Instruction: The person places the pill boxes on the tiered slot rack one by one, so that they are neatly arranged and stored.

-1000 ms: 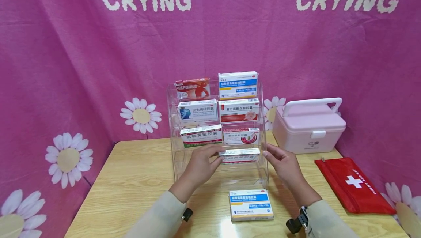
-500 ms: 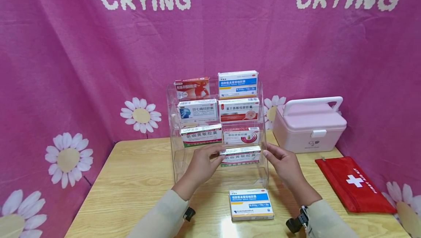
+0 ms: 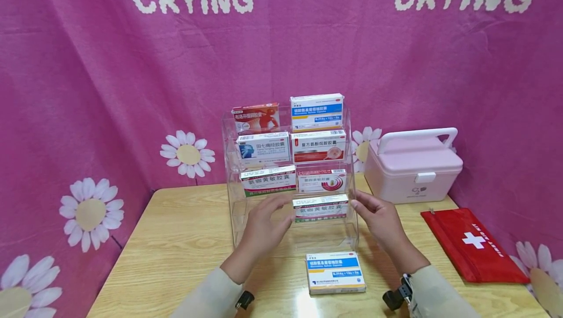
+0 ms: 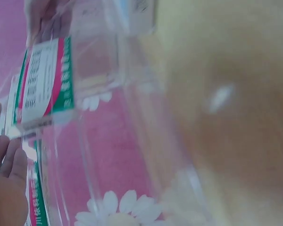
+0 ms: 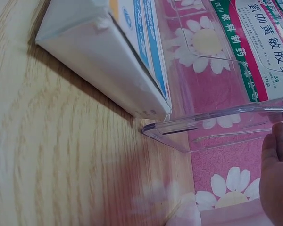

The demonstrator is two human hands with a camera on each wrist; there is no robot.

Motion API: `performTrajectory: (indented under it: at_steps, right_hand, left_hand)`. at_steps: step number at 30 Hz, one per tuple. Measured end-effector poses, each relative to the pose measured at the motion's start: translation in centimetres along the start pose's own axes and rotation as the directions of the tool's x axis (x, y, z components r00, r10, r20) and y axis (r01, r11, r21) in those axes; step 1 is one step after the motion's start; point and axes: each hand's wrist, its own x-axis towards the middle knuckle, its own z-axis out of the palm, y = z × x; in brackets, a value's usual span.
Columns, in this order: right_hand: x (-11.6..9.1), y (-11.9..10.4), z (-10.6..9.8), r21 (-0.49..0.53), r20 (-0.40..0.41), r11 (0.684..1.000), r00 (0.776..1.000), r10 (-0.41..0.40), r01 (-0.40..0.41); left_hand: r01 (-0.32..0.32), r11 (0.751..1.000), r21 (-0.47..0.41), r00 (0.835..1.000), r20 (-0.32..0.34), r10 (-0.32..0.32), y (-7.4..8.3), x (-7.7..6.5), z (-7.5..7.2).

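A clear tiered rack (image 3: 250,220) stands on the table with medicine boxes in its tiers. On the right of its lowest filled tier, a white, red and green medicine box (image 3: 321,209) stands upright, label facing forward. My left hand (image 3: 267,225) is just left of this box, apart from it, thumb and fingers spread and holding nothing; its fingers also show in the left wrist view. My right hand (image 3: 379,218) touches the rack's right side, fingers fairly straight in the right wrist view. A blue-and-white medicine box (image 3: 335,273) lies flat in front of the rack.
More boxes fill the upper tiers, among them a red one (image 3: 256,117) and a green-edged one (image 3: 269,181). To the right stand a pink lidded case (image 3: 413,171) and a flat red first aid pouch (image 3: 475,244). A pink curtain (image 3: 272,54) hangs behind the wooden table (image 3: 176,240).
The box in the lower right tier has tipped up from leaning back to facing forward. My left hand has let go of it and drawn a little left. The right hand has barely moved.
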Motion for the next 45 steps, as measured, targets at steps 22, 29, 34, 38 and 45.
performTrajectory:
  at_steps: [22,29,34,38,45]
  right_hand:
    - [-0.1,-0.2,0.1,0.018,0.0,1.0,1.0,0.014,-0.014]
    - [0.0,-0.1,0.1,0.011,-0.003,1.0,1.0,0.012,-0.012]
    - [0.0,0.0,0.1,0.004,-0.003,1.0,1.0,0.003,-0.003]
    - [0.0,0.0,0.0,-0.011,-0.002,1.0,1.0,-0.006,0.006]
    - [-0.1,0.0,0.0,-0.014,-0.006,1.0,1.0,-0.014,0.014]
  left_hand:
    - [-0.059,0.993,0.099,0.768,0.64,-0.018,-1.6,-6.7,2.5]
    - [-0.078,0.985,0.151,0.762,0.647,-0.039,-1.6,-6.4,3.3]
    - [-0.099,0.977,0.187,0.761,0.647,-0.046,-1.4,-6.2,3.8]
    - [-0.133,0.969,0.207,0.758,0.651,-0.035,-1.3,-6.2,3.8]
    - [-0.181,0.955,0.233,0.756,0.655,-0.017,-1.2,-6.1,3.7]
